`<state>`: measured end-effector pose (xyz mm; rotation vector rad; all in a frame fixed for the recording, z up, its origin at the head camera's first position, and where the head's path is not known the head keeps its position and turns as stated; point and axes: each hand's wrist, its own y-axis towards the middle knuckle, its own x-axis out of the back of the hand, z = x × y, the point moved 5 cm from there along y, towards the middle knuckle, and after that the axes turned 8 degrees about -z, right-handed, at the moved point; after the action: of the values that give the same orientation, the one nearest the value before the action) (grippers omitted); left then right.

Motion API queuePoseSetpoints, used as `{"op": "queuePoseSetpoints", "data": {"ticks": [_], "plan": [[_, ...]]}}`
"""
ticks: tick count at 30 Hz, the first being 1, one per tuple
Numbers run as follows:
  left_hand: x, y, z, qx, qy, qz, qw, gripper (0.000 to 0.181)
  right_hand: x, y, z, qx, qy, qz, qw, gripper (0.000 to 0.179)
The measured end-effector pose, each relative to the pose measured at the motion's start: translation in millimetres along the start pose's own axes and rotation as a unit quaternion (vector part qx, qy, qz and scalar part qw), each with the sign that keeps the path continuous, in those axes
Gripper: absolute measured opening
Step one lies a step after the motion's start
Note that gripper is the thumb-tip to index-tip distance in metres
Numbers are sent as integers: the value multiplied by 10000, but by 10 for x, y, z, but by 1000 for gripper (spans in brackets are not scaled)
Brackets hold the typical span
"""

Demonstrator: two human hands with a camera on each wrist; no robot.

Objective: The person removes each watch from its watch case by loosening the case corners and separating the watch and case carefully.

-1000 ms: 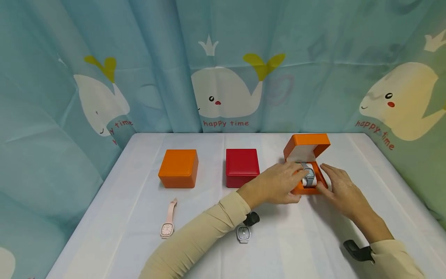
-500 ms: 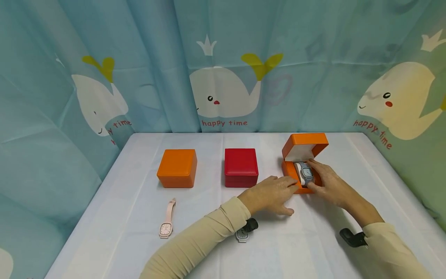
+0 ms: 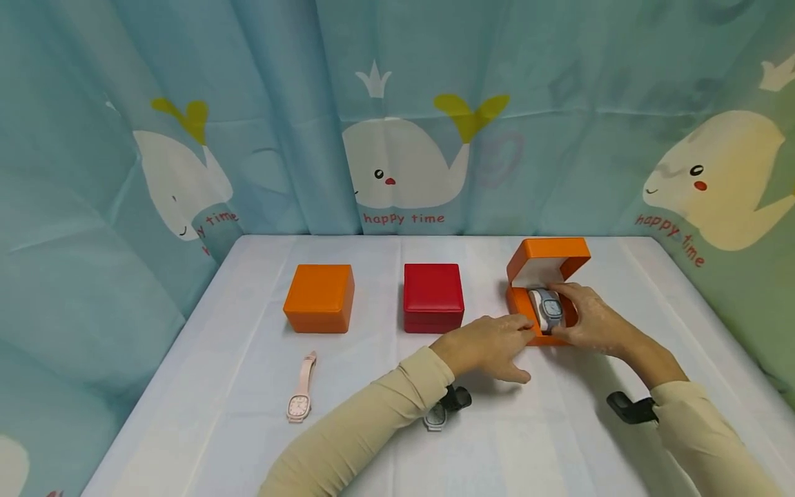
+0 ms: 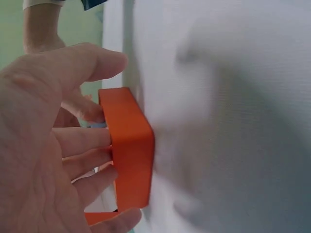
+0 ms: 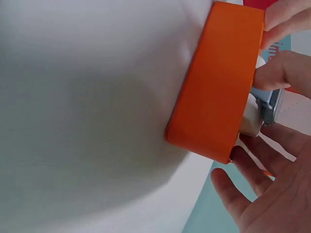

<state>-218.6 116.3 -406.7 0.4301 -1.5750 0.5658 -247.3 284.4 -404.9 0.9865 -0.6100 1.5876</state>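
Note:
At the right of the table stands an orange watch box (image 3: pixel 520 304), its lid tipped back. A wristwatch with a grey-blue strap (image 3: pixel 551 308) sits in it on a white cushion (image 5: pixel 250 116), slightly askew. My right hand (image 3: pixel 590 321) pinches this watch between thumb and fingers at the ends of its strap. The left hand (image 3: pixel 491 343) touches the box's front left rim with fairly straight fingers, its thumb held away. In the left wrist view, the fingertips lie along the orange wall (image 4: pixel 131 155).
A closed red box (image 3: pixel 433 297) stands mid-table, with a closed orange box (image 3: pixel 319 297) to its left. A pink watch (image 3: pixel 299 397) lies at front left. A silver watch (image 3: pixel 435 417) is partly hidden by the left wrist camera (image 3: pixel 456 398).
My left hand has drawn back from above the watch to the box's front left rim. The right hand has moved from the box's right side onto the watch, which now sits turned.

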Motion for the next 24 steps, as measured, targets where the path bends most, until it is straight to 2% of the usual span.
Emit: {"op": "queuePoseSetpoints", "data": {"ticks": [6,11,18,24], "plan": [[-10,10,17,81,-252,150,9995,74,-15,29,39,144,-77,-23,9999,78],[-5,4,18,96,-342,146,9993,74,15,34,69,257,275,-69,9993,79],[-3,2,7,132,-282,145,9994,77,44,7,59,85,613,-53,9981,79],[-15,-7,-2,141,-290,196,9993,79,46,-34,45,18,644,-164,9978,82]]}}
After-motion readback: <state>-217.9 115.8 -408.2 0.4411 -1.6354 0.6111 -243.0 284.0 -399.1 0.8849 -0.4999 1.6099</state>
